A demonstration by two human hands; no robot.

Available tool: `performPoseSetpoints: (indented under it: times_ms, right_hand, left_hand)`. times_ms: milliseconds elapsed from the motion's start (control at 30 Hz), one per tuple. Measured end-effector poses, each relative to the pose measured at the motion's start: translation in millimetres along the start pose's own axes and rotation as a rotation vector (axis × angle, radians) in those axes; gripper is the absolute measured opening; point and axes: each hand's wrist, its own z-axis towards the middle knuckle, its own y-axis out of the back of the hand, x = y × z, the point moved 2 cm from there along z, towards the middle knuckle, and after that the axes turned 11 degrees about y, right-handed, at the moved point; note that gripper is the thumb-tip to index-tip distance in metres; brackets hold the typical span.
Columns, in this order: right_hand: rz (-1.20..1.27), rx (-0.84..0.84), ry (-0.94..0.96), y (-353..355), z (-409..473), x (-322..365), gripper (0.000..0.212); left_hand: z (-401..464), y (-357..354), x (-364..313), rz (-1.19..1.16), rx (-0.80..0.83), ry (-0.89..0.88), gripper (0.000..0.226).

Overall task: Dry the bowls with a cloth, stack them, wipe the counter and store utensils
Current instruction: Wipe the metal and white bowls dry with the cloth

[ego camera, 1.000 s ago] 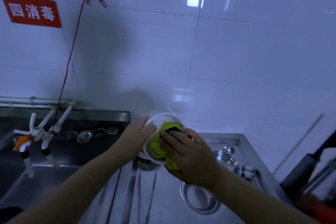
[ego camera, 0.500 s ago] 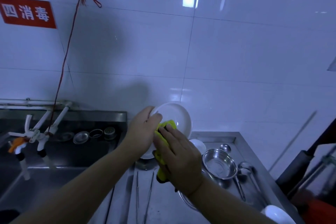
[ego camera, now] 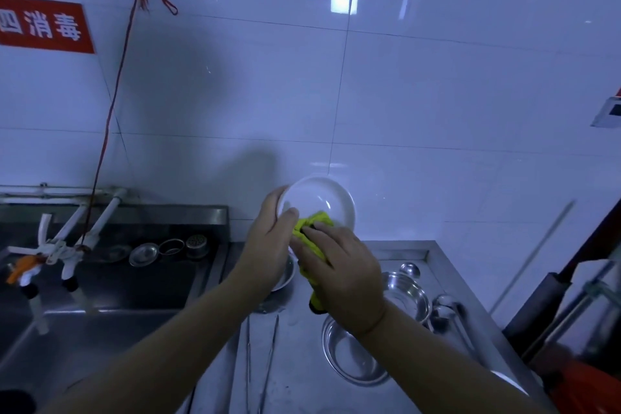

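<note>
While left hand (ego camera: 268,245) grips white bowl (ego camera: 319,202), yellow cloth (ego camera: 312,228) inside, right hand (ego camera: 342,272) pressing.

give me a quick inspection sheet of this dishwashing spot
surface: steel counter, looks wet
job's things: white bowl held tilted above it; yellow cloth at its lower rim; steel bowls; ladle; long tongs
clutter: strainer parts on sink ledge
grippers: left hand grips the white bowl's rim; right hand presses the cloth
cables: red cord from wall hook to taps
surroundings: white tiled wall, red sign
</note>
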Motion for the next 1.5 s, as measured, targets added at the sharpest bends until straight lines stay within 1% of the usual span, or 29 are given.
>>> performPoseSetpoints:
  times_ms: [67, 133, 200, 267, 300, 333, 400, 433, 467, 533, 567, 600, 667, 733, 833, 867, 900, 933, 1000, 1067, 1100, 1133, 1200, 1267, 1333, 1367, 1433, 1467, 1500]
  right_hand:
    - [0.018, 0.023, 0.110, 6.4, -4.6, -6.6, 0.022]
    - [0.063, 0.068, 0.283, 14.1, -8.9, -19.2, 0.023]
    - [0.113, 0.114, 0.474, 20.5, -10.6, -30.3, 0.019]
    - [0.140, 0.155, 0.580, 22.5, -9.2, -36.0, 0.017]
    - [0.131, 0.160, 0.578, 22.1, -7.8, -36.1, 0.015]
    - [0.108, 0.158, 0.543, 21.1, -6.4, -35.7, 0.014]
    - [0.038, 0.140, 0.400, 18.4, -2.1, -31.2, 0.016]
    - [0.017, 0.123, 0.294, 16.6, 0.9, -27.3, 0.021]
    - [0.011, 0.099, 0.177, 14.9, 4.2, -22.2, 0.026]
    - [0.026, 0.054, 0.015, 11.3, 7.8, -8.8, 0.033]
    - [0.025, 0.041, -0.013, 9.6, 7.3, -2.7, 0.030]
    - [0.016, 0.035, -0.006, 9.0, 4.5, 0.8, 0.024]
    - [0.025, 0.050, 0.102, 12.6, -2.3, -3.2, 0.021]
    - [0.066, 0.085, 0.299, 19.1, -8.7, -17.1, 0.019]
    - [0.150, 0.180, 0.595, 23.8, -13.1, -32.0, 0.014]
    - [0.160, 0.207, 0.643, 23.2, -13.8, -32.8, 0.013]
    - [0.156, 0.222, 0.647, 21.9, -14.3, -32.1, 0.013]
    - [0.143, 0.226, 0.612, 20.6, -15.0, -31.8, 0.013]
    - [0.095, 0.216, 0.470, 19.4, -13.1, -29.0, 0.015]
    - [0.044, 0.179, 0.274, 18.1, -10.6, -21.7, 0.025]
    - [0.034, 0.160, 0.183, 16.7, -9.3, -15.2, 0.030]
    - [0.034, 0.150, 0.108, 14.3, -9.2, -7.5, 0.032]
    - [0.037, 0.123, 0.038, 9.4, -12.8, 6.6, 0.024]
    - [0.055, 0.099, 0.068, 11.5, -15.8, 7.1, 0.026]
    - [0.101, 0.104, 0.224, 19.3, -18.4, -3.7, 0.023]
    - [0.124, 0.122, 0.324, 23.8, -18.5, -8.6, 0.020]
    - [0.157, 0.185, 0.473, 30.2, -17.3, -16.5, 0.014]
    - [0.157, 0.206, 0.503, 31.9, -16.6, -17.5, 0.013]
    - [0.145, 0.217, 0.498, 32.4, -15.8, -17.0, 0.013]
  left_hand:
    - [0.1, 5.1, -3.3, 0.082, 0.019, -0.049, 0.028]
    - [1.0, 9.1, -9.9, 0.217, 0.059, -0.058, 0.026]
    - [3.4, 12.1, -22.0, 0.420, 0.212, -0.013, 0.025]
    - [7.9, 17.4, -34.5, 0.567, 0.377, 0.063, 0.030]
    - [10.4, 19.3, -38.4, 0.541, 0.409, 0.087, 0.028]
    - [11.3, 20.1, -39.1, 0.467, 0.391, 0.100, 0.027]
    - [6.3, 15.2, -32.5, 0.258, 0.225, 0.075, 0.029]
    - [1.8, 10.1, -24.8, 0.158, 0.123, 0.048, 0.031]
    - [-3.0, 3.5, -15.5, 0.064, 0.061, 0.026, 0.033]
    - [-10.5, -7.7, -2.4, -0.075, 0.012, -0.024, 0.033]
    - [-11.7, -9.5, -1.2, -0.101, -0.001, -0.044, 0.032]
    - [-11.4, -8.4, -3.0, -0.107, -0.002, -0.056, 0.031]
    - [-10.4, -0.3, -7.8, -0.026, 0.037, -0.096, 0.030]
    - [-6.6, 8.5, -15.8, 0.194, 0.091, -0.110, 0.025]
    - [1.5, 13.5, -31.0, 0.645, 0.347, 0.006, 0.036]
    - [4.3, 14.5, -36.3, 0.720, 0.419, 0.048, 0.036]
    - [5.8, 16.1, -39.9, 0.728, 0.451, 0.073, 0.036]
    - [8.0, 17.9, -39.6, 0.673, 0.440, 0.091, 0.036]
    - [5.7, 17.7, -27.5, 0.463, 0.303, 0.088, 0.030]
    - [-2.9, 11.7, -5.8, 0.255, 0.105, 0.046, 0.025]
    - [-7.9, 7.6, 3.6, 0.145, 0.044, 0.024, 0.025]
    - [-10.9, 3.9, 9.4, 0.065, 0.002, 0.005, 0.024]
    - [-12.8, 1.8, 8.9, -0.007, -0.018, -0.011, 0.026]
    - [-11.3, 4.6, -0.7, 0.044, 0.037, -0.031, 0.029]
    - [-8.6, 9.7, -11.7, 0.192, 0.120, -0.020, 0.026]
    - [-7.6, 12.2, -18.8, 0.293, 0.198, 0.016, 0.022]
    - [-7.5, 17.6, -29.7, 0.493, 0.378, 0.124, 0.029]
    - [-6.9, 20.0, -32.7, 0.519, 0.425, 0.168, 0.029]
    - [-6.8, 20.9, -33.5, 0.490, 0.416, 0.188, 0.027]
